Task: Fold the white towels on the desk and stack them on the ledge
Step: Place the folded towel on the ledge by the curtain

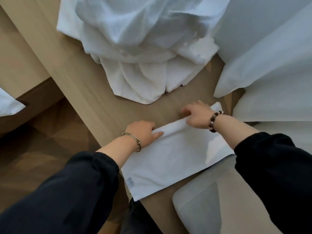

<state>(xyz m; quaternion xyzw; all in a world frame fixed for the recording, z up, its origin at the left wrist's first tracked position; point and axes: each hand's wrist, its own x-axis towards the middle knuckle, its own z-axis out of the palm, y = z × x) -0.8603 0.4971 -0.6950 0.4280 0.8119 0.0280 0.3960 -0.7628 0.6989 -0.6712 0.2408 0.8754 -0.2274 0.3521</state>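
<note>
A white towel (170, 157) lies flat on the wooden desk (94, 92), a small label near its front left corner. Its far edge is turned up into a fold. My left hand (143, 132) grips that fold at its left end, thumb on top. My right hand (195, 115) pinches the same fold further right, fingers curled over the far side. Beyond them a heap of crumpled white towels (135, 48) covers the back of the desk.
White pillows (270, 68) crowd the right side. A grey cushioned chair (216, 205) stands at the front right, against the desk. Dark wooden floor (33, 141) shows to the left, with a white cloth corner (8, 105) at the far left edge.
</note>
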